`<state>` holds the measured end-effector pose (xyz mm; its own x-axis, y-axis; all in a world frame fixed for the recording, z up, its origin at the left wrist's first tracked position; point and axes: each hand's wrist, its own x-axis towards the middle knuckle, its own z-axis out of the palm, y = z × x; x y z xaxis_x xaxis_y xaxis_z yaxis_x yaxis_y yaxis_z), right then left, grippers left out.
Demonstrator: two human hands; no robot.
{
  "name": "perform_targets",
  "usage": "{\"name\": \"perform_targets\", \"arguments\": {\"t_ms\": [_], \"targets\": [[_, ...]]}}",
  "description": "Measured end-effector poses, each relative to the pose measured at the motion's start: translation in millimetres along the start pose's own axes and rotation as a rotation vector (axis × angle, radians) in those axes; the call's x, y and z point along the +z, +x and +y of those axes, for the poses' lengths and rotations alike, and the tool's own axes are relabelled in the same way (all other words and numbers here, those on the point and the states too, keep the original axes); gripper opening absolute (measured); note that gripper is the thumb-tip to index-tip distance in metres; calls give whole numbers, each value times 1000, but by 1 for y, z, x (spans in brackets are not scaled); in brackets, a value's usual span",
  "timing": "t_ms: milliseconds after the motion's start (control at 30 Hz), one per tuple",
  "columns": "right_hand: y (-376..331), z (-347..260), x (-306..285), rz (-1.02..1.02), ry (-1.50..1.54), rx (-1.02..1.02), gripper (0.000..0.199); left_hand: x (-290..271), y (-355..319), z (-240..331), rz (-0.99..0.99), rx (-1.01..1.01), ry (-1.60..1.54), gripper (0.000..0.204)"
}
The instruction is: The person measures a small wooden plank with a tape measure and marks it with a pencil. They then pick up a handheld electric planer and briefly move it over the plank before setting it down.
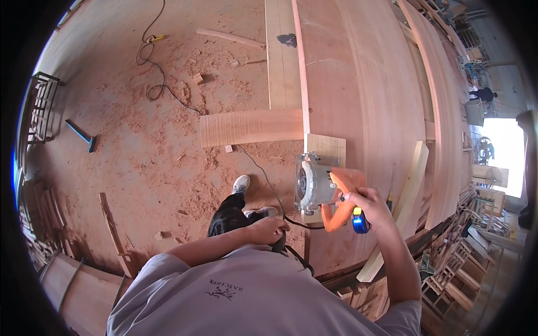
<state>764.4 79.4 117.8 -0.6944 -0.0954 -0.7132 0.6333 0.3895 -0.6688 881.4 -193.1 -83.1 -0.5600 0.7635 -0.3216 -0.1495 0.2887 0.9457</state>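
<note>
My right hand (370, 204) grips the orange handle of a hand-held circular saw (320, 187). The saw sits on a small pale wooden board (328, 148) at the near left edge of a big reddish plywood sheet (364, 95). My left hand (268, 229) is closed on a dark object at my waist, where the saw's black cord (263, 173) runs past; what it is cannot be made out. A wide plank (249, 127) sticks out sideways from under the sheet, just beyond the saw.
The floor (140, 168) is covered in sawdust and wood scraps. A hammer (81, 135) lies at the left, a coiled cable (151, 61) farther off. A pale batten (400, 210) lies to my right. Stacked timber fills the right side. A person (482, 94) stands far off.
</note>
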Motion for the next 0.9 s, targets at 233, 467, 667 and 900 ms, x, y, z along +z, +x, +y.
{"name": "perform_targets", "arguments": {"t_ms": [233,467,667,900], "targets": [[9,-1,-2,40,-79,-5,30,14,1,-5,45,-69,-69,30],[15,14,-14,82,-163,-27,27,21,32,22,105,-206,-68,35],[18,18,-11,129,-326,-113,28,14,49,44,251,-122,-81,32],[-2,30,6,279,-224,-330,19,26,69,86,489,245,-169,49]]}}
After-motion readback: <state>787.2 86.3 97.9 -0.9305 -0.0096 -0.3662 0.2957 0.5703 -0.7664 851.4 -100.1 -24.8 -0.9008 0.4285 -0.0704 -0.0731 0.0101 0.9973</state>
